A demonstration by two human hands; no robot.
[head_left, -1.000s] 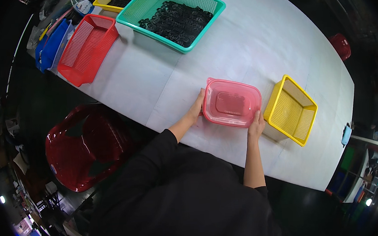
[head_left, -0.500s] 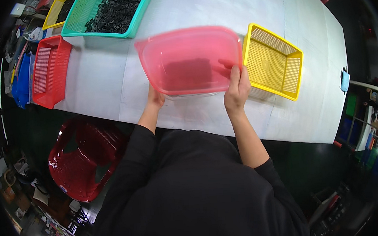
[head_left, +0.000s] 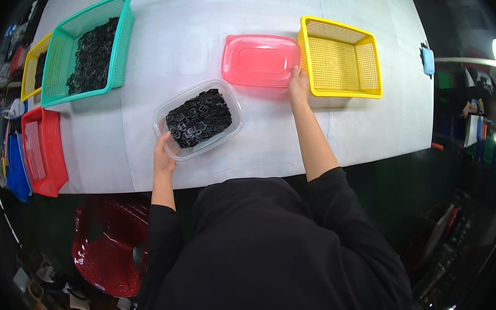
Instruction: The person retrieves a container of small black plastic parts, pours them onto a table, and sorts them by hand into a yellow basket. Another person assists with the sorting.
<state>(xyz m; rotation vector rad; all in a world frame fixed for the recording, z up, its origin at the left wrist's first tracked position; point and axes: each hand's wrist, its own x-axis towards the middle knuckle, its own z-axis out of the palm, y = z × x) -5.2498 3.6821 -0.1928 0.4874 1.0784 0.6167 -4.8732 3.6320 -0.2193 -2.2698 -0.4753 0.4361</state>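
Note:
A clear plastic container [head_left: 234, 110] filled with small black plastic buckles [head_left: 200, 119] is tilted slightly over the table. My left hand [head_left: 163, 154] grips its lower left corner, thumb over the rim. To the right, a translucent pink lid [head_left: 260, 61] lies flat or just above the table, beside the yellow basket. My right hand [head_left: 299, 85] pinches the lid's lower right corner; the fingers beneath are hidden.
A yellow basket [head_left: 370, 66] stands right of the lid. At the left are a green basket [head_left: 120, 54] of black buckles, a smaller yellow basket [head_left: 27, 76] and a red basket [head_left: 54, 147]. A dark red chair [head_left: 107, 256] stands below the table's edge.
The pink lid has come off the container and moved right in my right hand. My left hand has moved the container left and its black buckles now show uncovered.

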